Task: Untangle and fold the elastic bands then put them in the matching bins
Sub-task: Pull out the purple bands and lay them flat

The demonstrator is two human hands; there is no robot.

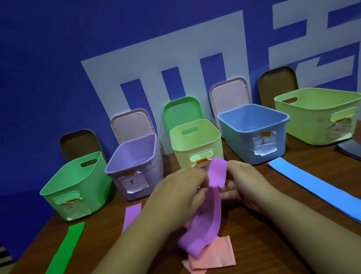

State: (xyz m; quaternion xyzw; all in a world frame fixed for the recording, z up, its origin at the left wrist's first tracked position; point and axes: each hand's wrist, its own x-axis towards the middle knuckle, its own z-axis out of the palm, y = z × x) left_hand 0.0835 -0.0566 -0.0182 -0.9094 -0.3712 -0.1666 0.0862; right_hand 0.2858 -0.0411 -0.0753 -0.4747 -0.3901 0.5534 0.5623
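So the purple band (212,210) is dead centre of the frame, up off the table (101,237) and held between both hands. The left hand (180,193) has its fingertips pinching the strip near its top. The right hand (242,183) is curled round the same upper end from the other side, so both are gripping it, neither is spread wide.

The band itself is a flat, matte, wide ribbon. The top flap sticks up above the fingers, then it curves down in an arc toward bottom centre and doubles back on itself in a loop. That loop sits over a creased pink band (214,257); can't tell if they actually touch. Another purple stretch lies flat on the table at lower left of the hands.

The purple bin (133,162) is just up and left of the hands, in the row between the green bin (76,181) and a yellow-green bin (195,140).
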